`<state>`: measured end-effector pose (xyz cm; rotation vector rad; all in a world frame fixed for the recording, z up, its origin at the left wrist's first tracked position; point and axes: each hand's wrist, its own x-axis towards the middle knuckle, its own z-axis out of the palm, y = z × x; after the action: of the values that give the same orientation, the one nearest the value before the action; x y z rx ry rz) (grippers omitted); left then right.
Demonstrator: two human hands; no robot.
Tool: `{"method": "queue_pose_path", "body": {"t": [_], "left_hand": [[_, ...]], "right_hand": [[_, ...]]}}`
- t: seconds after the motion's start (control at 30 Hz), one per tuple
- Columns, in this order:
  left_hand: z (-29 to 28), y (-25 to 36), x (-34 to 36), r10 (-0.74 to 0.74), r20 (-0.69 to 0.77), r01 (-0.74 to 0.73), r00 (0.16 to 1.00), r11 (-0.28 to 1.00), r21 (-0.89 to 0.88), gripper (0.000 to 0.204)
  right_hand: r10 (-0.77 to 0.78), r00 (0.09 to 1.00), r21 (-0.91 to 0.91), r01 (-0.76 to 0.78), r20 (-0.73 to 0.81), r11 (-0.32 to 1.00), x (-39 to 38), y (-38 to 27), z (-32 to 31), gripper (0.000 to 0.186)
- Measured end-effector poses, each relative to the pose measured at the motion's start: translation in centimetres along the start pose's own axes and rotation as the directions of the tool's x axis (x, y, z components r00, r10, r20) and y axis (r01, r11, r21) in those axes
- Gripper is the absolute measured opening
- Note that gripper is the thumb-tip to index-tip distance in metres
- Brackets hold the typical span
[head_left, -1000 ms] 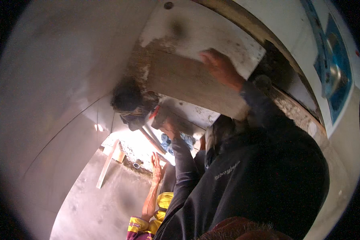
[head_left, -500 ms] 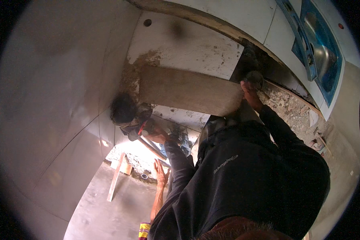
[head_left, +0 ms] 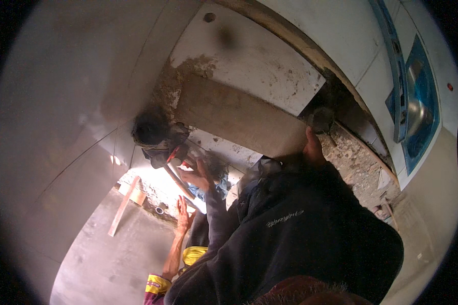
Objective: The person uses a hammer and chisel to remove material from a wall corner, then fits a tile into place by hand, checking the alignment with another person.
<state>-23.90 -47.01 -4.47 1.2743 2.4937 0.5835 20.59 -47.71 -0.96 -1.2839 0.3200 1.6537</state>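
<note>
Grey-brown rectangular board [head_left: 239, 114] spans mid-scene, nearside of the large soiled white panel [head_left: 249, 56]. Right hand [head_left: 315, 148] is at the board's right end; its fingers are largely hidden, so their grip cannot be told. Left hand [head_left: 199, 177] is beyond the board's near left side, fingers spread, near a small red item [head_left: 173, 153]. Co-worker's hand [head_left: 183, 217], open, lies nearer, below a pale tubular length [head_left: 179, 181].
</note>
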Motion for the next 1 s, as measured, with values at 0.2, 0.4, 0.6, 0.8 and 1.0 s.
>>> {"method": "queue_pose_path", "body": {"t": [0.2, 0.4, 0.6, 0.8, 1.0], "left_hand": [[-1.8, 15.1, -4.2, -0.005, 0.379, 0.203, 0.926, 0.850, -0.486, 0.040], [4.0, 16.2, -0.5, -0.132, 0.651, 0.655, 0.748, 0.305, -0.691, 0.034], [1.9, 22.9, 0.0, -0.070, 0.562, 0.527, 0.824, 0.459, -0.715, 0.020], [0.8, 31.1, 2.4, 0.149, 0.519, 0.420, 0.842, 0.423, -0.803, 0.027], [3.6, 40.1, 7.0, 0.346, 0.353, 0.222, 0.869, 0.364, -0.905, 0.023]], "right_hand": [[-0.162, 0.981, -0.183, 0.141, -0.103, 0.973, -0.2, -0.6, -0.4, 0.069], [-0.438, 0.892, -0.587, 0.299, -0.108, 0.753, -2.3, -5.1, 3.8, 0.079], [-0.334, 0.882, -0.680, 0.022, -0.333, 0.733, -1.8, -5.9, 0.9, 0.080], [-0.323, 0.928, -0.301, 0.259, -0.187, 0.918, -1.9, -7.9, 1.0, 0.067], [-0.248, 0.968, -0.006, 0.247, -0.031, 0.969, 0.1, -11.1, 1.3, 0.050]]}}
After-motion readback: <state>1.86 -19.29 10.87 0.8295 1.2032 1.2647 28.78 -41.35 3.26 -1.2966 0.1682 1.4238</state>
